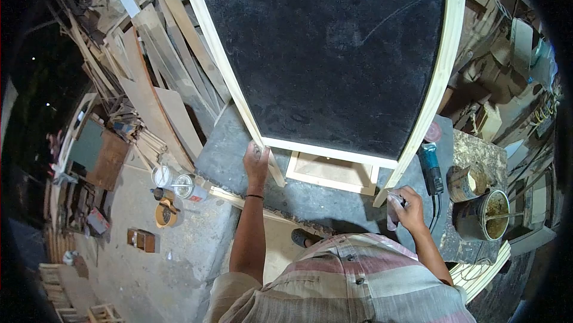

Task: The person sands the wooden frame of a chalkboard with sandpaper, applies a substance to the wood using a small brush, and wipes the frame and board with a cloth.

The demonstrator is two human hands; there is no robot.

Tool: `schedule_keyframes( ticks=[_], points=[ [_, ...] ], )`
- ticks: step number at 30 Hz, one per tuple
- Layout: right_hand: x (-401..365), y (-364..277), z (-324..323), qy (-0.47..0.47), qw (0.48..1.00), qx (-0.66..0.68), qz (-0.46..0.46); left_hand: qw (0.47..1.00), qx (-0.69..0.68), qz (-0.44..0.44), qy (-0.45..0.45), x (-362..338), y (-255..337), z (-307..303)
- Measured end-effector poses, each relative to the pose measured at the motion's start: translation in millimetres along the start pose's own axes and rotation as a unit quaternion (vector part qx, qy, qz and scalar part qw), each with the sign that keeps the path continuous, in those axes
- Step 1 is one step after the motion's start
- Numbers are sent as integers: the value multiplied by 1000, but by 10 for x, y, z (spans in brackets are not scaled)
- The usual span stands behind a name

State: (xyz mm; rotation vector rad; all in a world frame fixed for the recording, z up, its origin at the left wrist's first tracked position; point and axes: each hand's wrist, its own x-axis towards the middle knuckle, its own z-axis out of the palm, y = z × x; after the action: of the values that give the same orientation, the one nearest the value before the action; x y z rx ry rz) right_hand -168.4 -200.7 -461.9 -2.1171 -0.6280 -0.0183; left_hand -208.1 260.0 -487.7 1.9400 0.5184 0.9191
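Note:
A chalkboard (328, 54) with a pale wooden frame stands on the grey worktable (224, 144), its lower rail and two legs toward me. My left hand (256, 161) is closed round the left leg (276, 171), just below the corner with the rail. Close to the foot of the right leg (387, 189), my right hand (409, 208) pinches a pale, thin, folded piece (393, 215) whose kind I cannot tell. Behind the legs, a small wooden frame (334, 172) lies flat on the worktable.
A teal angle grinder (430, 165) with its cord lies right of the chalkboard. Beyond it stand a tin (465, 184) and a bucket (495, 215). Clear jars (185, 186) and an orange cup (166, 215) are at the left. Planks (173, 42) lean behind the worktable.

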Motion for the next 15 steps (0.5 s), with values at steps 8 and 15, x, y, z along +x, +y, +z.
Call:
schedule_keyframes(
  ticks=[8,15],
  points=[
    [0,1,6,36,999,14,-2,994,101,-15,-48,-548,-610,91],
    [4,44,-5,36,999,12,22,988,119,-39,-88,-815,-999,76]
  ],
)
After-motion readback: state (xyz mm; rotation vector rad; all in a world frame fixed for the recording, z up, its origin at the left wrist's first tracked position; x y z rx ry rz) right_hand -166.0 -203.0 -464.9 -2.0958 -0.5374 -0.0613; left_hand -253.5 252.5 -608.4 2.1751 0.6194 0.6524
